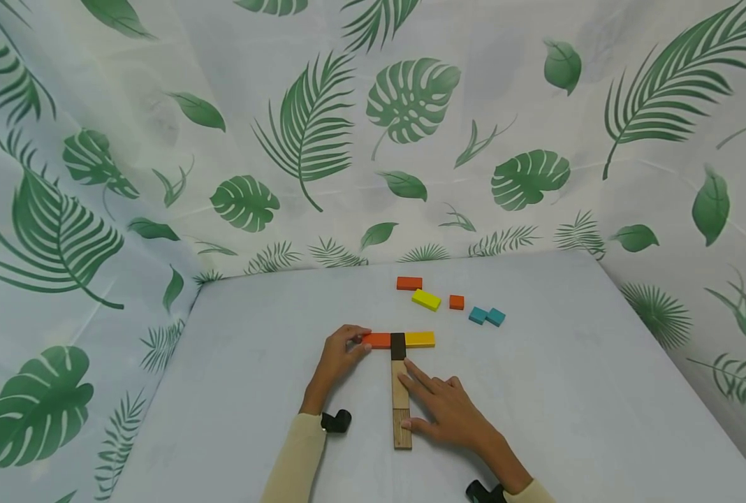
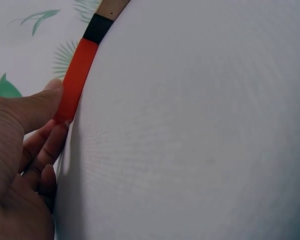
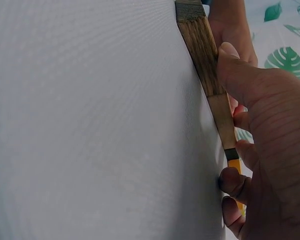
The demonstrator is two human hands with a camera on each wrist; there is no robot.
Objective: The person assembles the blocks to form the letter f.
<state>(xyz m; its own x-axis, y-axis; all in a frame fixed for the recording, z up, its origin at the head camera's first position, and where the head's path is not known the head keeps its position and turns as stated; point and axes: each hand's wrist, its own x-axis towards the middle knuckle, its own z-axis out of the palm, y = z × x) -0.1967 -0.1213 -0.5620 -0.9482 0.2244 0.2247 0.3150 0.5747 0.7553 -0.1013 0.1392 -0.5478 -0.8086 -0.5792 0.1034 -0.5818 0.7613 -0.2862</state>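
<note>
On the table, wooden blocks form a T shape. Its stem runs from a dark brown block (image 1: 401, 439) through a light wooden block (image 1: 400, 391) up to a black block (image 1: 398, 346). An orange-red block (image 1: 379, 340) meets the black one on the left, and a yellow block (image 1: 420, 339) on the right. My left hand (image 1: 337, 358) pinches the outer end of the orange-red block between thumb and fingers. My right hand (image 1: 451, 413) lies along the stem's right side, fingers extended; its fingertips touch the light block and its thumb (image 3: 232, 60) the brown one.
Farther back on the table (image 1: 260, 307) lie a red-orange block (image 1: 409, 283), a yellow block (image 1: 426, 300), a small orange block (image 1: 457, 302) and two small blue blocks (image 1: 478, 316) whose corners meet. A leaf-patterned curtain (image 1: 323, 230) surrounds the table's back and sides.
</note>
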